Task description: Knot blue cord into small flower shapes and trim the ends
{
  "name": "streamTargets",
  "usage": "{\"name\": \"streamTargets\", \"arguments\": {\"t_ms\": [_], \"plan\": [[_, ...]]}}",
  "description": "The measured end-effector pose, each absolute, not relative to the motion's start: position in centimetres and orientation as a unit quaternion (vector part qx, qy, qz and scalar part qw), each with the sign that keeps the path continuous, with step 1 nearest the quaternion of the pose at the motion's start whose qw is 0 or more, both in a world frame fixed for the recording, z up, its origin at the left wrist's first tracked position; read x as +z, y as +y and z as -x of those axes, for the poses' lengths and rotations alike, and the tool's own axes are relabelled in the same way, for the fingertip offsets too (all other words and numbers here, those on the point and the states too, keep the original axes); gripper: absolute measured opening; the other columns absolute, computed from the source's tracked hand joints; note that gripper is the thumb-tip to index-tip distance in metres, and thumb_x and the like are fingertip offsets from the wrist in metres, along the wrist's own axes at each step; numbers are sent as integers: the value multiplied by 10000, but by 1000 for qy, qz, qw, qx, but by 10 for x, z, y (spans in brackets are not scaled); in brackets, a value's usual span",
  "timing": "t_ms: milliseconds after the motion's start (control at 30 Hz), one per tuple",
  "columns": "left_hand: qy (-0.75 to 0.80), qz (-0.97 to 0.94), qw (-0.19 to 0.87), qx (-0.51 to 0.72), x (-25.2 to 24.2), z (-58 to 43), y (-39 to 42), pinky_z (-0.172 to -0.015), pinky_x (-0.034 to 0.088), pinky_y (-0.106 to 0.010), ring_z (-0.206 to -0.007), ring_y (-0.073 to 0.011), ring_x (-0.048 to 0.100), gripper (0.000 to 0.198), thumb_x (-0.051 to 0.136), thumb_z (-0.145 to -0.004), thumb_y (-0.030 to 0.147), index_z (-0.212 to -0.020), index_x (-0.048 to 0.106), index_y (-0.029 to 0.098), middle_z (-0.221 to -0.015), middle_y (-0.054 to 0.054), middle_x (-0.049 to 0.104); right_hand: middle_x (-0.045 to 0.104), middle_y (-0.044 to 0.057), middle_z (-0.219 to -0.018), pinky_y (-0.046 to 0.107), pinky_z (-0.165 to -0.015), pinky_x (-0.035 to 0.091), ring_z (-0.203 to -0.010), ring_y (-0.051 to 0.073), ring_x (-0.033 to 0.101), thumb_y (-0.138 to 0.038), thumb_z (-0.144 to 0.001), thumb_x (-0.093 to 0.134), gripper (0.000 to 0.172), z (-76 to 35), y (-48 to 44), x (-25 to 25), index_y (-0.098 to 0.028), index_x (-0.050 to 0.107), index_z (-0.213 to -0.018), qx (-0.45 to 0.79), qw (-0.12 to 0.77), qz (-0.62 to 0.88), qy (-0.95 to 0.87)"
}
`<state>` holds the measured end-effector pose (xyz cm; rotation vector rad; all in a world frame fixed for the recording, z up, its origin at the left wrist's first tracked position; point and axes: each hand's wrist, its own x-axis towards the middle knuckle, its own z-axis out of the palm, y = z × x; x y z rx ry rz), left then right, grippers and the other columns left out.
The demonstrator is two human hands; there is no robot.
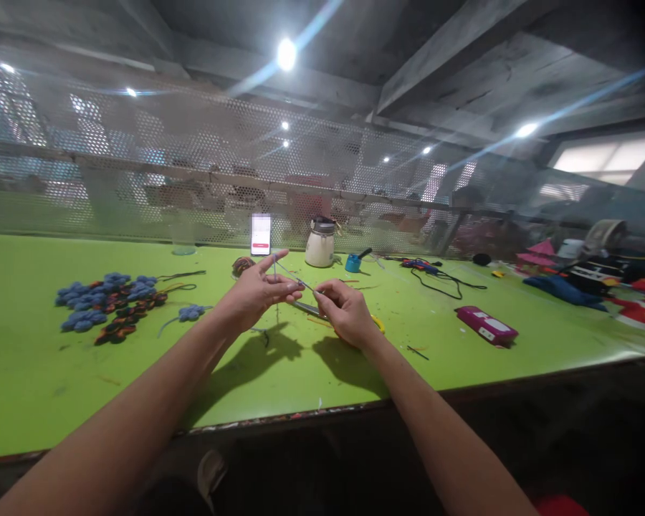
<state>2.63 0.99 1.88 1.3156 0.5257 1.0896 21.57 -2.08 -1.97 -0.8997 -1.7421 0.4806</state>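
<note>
My left hand [252, 294] is raised above the green table, its index finger stretched out with blue-grey yarn [284, 269] looped over it. Its thumb and other fingertips pinch the yarn work, which is too small to make out clearly. Facing it, my right hand [347, 309] grips a thin crochet hook [309, 289] whose tip meets the yarn at the left fingertips. Scissors with a yellow handle [379, 324] lie below my right hand, partly hidden by it. A blue crocheted flower [192, 312] with a loose tail rests left of my left hand.
Blue flowers [80, 320] and dark orange-brown flowers [119, 330] are piled at left. Behind my hands stand a lit phone [261, 236], a yarn ball [243, 267], a white jug [319, 247] and a blue pot [353, 264]. Rightward lie a black cord [451, 287] and a magenta packet [486, 326].
</note>
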Motion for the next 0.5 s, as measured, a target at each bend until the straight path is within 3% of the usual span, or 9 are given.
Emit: {"name": "streamTargets", "arguments": {"t_ms": [200,500], "plan": [[235,-593,621,456,21,-22,11,-636,522,-256,-656,-161,680,906,711,-691,8,-1447,227,132,-683,-49,698,540,-9,-622,238,-561,387,-563,111,491,-309,-867,540,157,-220,-21,-19,-158,584,-876,109,504,392,-762],[240,-585,633,446,21,-21,12,-589,501,-224,-622,-154,668,945,688,-688,-37,-1463,171,121,-644,-51,688,561,-6,-623,231,-571,391,-557,105,497,-273,-858,549,130,-221,-23,-16,-153,599,-854,77,491,386,-777]]}}
